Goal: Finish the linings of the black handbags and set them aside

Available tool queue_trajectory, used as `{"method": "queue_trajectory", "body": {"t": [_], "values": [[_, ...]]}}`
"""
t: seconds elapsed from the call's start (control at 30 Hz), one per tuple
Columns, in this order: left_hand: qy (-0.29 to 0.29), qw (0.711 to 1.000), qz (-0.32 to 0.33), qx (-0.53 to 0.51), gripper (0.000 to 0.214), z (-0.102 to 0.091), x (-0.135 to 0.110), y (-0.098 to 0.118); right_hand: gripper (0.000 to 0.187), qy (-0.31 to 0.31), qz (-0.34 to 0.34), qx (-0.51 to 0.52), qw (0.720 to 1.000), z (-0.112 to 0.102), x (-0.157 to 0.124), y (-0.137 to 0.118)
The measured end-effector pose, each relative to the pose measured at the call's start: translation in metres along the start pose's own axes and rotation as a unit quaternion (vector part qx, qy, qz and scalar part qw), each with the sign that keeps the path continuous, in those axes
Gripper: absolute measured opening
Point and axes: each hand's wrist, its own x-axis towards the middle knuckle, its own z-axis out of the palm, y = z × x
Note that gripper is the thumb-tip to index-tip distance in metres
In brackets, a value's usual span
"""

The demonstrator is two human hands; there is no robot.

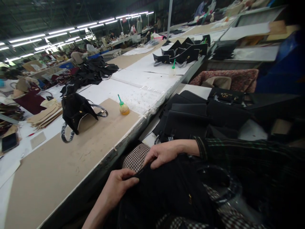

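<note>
A black handbag lies across my lap, over checked cloth. My left hand pinches the bag's edge between thumb and fingers. Farther along the same edge, my right hand grips it, thumb on the near side and fingers partly hidden behind. A plastic-wrapped handle loops up at the bag's right. A small gold-coloured fitting shows on the dark material. The bag's lower part fades into shadow.
On the worktable stand another black handbag and a glue bottle with a green nozzle. Black bag pieces are piled on my right. A second bottle stands near black panels. Several people work far off.
</note>
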Motion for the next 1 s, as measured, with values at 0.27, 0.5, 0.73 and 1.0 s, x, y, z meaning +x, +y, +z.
{"method": "queue_trajectory", "body": {"t": [0.27, 0.5, 0.73, 1.0], "values": [[0.064, 0.998, -0.004, -0.006, 0.025, 0.007, 0.003, -0.004, 0.037, -0.056, -0.032, -0.126, 0.990, 0.002, 0.033, -0.005], [0.042, 0.998, 0.009, 0.038, 0.024, -0.002, -0.010, 0.000, 0.027, -0.069, -0.035, -0.118, 0.990, 0.011, 0.060, -0.001], [-0.003, 0.984, 0.046, 0.170, 0.031, -0.008, -0.024, 0.018, 0.030, -0.067, -0.025, -0.080, 0.994, 0.011, 0.057, 0.006], [-0.017, 0.992, 0.038, 0.117, 0.033, -0.007, -0.025, 0.015, 0.027, -0.059, -0.034, -0.085, 0.994, 0.011, 0.054, 0.004]]}}
